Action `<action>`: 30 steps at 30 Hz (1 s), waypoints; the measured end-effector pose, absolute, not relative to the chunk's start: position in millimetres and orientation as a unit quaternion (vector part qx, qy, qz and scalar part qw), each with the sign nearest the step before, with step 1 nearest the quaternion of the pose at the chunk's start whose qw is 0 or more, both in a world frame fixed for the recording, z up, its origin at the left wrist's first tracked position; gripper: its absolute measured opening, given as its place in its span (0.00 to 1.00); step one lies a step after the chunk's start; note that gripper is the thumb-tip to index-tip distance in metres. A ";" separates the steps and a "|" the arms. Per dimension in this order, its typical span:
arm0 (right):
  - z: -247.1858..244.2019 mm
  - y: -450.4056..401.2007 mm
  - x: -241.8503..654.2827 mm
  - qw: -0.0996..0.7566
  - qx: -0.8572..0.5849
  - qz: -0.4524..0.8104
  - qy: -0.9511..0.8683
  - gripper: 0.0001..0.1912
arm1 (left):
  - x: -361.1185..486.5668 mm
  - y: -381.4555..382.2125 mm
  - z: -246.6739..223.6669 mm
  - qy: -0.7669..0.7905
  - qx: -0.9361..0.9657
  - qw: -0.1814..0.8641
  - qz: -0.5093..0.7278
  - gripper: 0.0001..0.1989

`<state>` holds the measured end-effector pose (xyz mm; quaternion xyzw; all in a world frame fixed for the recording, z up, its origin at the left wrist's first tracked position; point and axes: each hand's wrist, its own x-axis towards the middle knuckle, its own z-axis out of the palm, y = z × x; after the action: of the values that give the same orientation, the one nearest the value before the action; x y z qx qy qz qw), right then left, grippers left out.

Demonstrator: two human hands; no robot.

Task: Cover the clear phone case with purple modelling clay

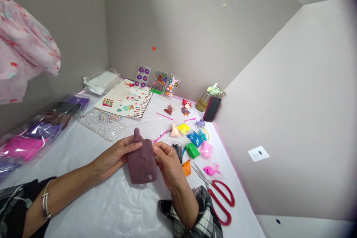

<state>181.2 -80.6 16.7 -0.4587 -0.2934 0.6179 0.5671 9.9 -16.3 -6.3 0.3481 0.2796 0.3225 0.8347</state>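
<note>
Head camera, what do you see the two hands holding?

They hold a flat plum clay slab (142,161). It has a small bump at the top and a little white spot near one bottom corner.

How do the hands hold it?

The left hand (114,154) presses on the upper left side of the slab, with its fingers close together and almost straight. The right hand (167,163) pinches the right side between its thumb and fingers. Neither hand is wide open.

Where is the slab?

It is in the middle of the table, over a shiny plastic sheet (111,202). I can't tell if it touches the sheet.

What is close by?

A clear plastic piece (141,131) is just behind the slab. To the right are a yellow bag (183,128), a blue bag (194,139), a green bag (192,150), and an orange bag (186,167). Red scissors (214,197) lie near the right hand.

Anything else?

Yes, a sparkly clear case (102,124) lies to the left. Farther back are a bottle (205,99) and a black phone (212,108).
</note>
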 end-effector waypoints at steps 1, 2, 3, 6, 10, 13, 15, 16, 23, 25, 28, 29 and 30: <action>16.2 -80.5 181.2 0.569 -0.459 0.616 -0.293 0.18 | 9.9 -16.3 -6.5 0.280 0.346 0.836 0.321 0.07; 15.6 -80.4 181.2 0.570 -0.460 0.615 -0.292 0.18 | 9.9 -16.3 -6.7 0.280 0.344 0.837 0.319 0.07; 15.2 -80.5 181.1 0.571 -0.461 0.614 -0.291 0.18 | 9.8 -16.3 -6.7 0.280 0.343 0.839 0.318 0.07; 14.4 -80.8 181.0 0.570 -0.460 0.613 -0.295 0.20 | 9.3 -16.3 -5.8 0.282 0.343 0.837 0.321 0.08; 13.1 -80.8 181.6 0.564 -0.474 0.594 -0.324 0.20 | 8.8 -16.1 -4.1 0.287 0.344 0.829 0.333 0.10; 11.3 -80.4 182.0 0.565 -0.489 0.573 -0.335 0.18 | 9.1 -15.8 -4.1 0.297 0.349 0.823 0.337 0.10; 10.7 -80.5 181.8 0.570 -0.493 0.562 -0.340 0.18 | 9.5 -15.6 -4.2 0.302 0.350 0.822 0.332 0.10; 10.7 -80.9 181.6 0.571 -0.492 0.561 -0.342 0.18 | 9.7 -15.5 -4.2 0.301 0.349 0.823 0.332 0.10; 12.7 -82.1 181.3 0.552 -0.471 0.580 -0.371 0.22 | 8.9 -15.4 -0.6 0.293 0.328 0.827 0.349 0.11; 11.7 -80.9 181.8 0.557 -0.478 0.573 -0.363 0.19 | 8.8 -15.4 0.1 0.299 0.322 0.824 0.359 0.11; 10.3 -80.0 181.8 0.570 -0.484 0.563 -0.352 0.19 | 8.8 -15.5 0.1 0.303 0.318 0.825 0.356 0.12; 10.1 -80.3 181.5 0.569 -0.481 0.566 -0.352 0.20 | 8.8 -15.4 0.0 0.299 0.318 0.828 0.352 0.12; 10.1 -80.9 181.1 0.567 -0.475 0.572 -0.355 0.21 | 8.8 -15.3 0.0 0.294 0.319 0.831 0.349 0.13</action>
<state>181.1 -80.9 10.1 -0.4748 -0.3547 0.5722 0.5668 8.8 -15.3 0.0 0.3192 0.2938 0.3491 0.8306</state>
